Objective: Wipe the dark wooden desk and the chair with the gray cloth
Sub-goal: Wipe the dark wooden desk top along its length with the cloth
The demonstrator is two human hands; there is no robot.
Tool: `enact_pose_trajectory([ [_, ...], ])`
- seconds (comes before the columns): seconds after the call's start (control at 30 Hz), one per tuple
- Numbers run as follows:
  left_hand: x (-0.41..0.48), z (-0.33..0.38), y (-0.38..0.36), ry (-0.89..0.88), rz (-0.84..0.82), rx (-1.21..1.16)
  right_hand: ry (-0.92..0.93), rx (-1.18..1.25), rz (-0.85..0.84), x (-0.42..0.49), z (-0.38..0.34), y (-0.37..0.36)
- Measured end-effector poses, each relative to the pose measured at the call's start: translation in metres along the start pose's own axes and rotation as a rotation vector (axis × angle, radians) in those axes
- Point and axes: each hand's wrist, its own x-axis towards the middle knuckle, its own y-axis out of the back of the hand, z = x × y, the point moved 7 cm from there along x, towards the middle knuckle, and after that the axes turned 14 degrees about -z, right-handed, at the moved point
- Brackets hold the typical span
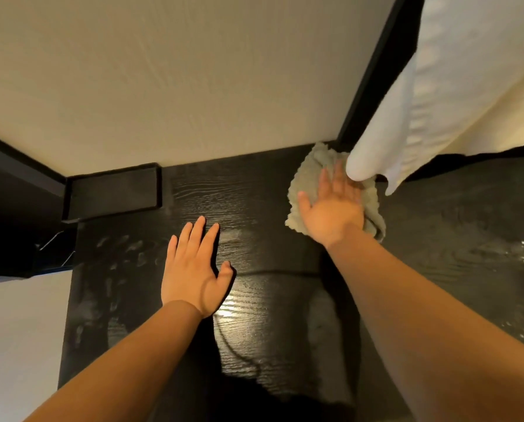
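Right hand (334, 208) presses the gray cloth (303, 184) flat with spread fingers; left hand (193, 269) rests open, fingers straight, on the dark desk (254, 208) beside it.

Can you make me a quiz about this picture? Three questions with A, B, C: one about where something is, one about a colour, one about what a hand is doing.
1. Where is the gray cloth? A. under the right hand B. on the floor C. on the wall
2. What colour is the desk? A. white B. nearly black C. red
3. What is the left hand doing? A. holding a cup B. making a fist C. lying flat on the desk
Answers: 1 A, the right hand presses on it. 2 B, its wood grain is dark. 3 C, its fingers are straight and hold nothing.
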Motion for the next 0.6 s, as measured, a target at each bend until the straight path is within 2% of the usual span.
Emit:
enact_pose_trajectory([
  [0.03, 0.0, 0.0, 0.0, 0.0, 0.003, 0.001, 0.066, -0.04, 0.006, -0.009, -0.012, -0.009],
  [0.13, 0.001, -0.001, 0.001, 0.002, 0.004, 0.016, 0.297, -0.121, -0.111, -0.036, -0.038, -0.04],
  [0.23, 0.0, -0.001, 0.0, -0.006, 0.017, 0.034, 0.427, -0.213, -0.128, -0.043, -0.024, -0.046],
  [0.33, 0.001, -0.001, 0.0, -0.008, 0.025, 0.035, 0.309, -0.164, 0.059, -0.029, 0.024, -0.019],
  [0.47, 0.001, -0.001, -0.001, 0.001, 0.019, 0.021, 0.085, -0.164, 0.034, -0.019, 0.039, -0.018],
  [0.53, -0.001, -0.001, -0.001, 0.004, 0.016, 0.024, 0.101, -0.131, -0.004, -0.032, 0.014, -0.034],
  [0.6, -0.001, 0.0, 0.0, 0.002, 0.019, 0.027, 0.25, -0.121, -0.059, -0.058, -0.018, -0.053],
])
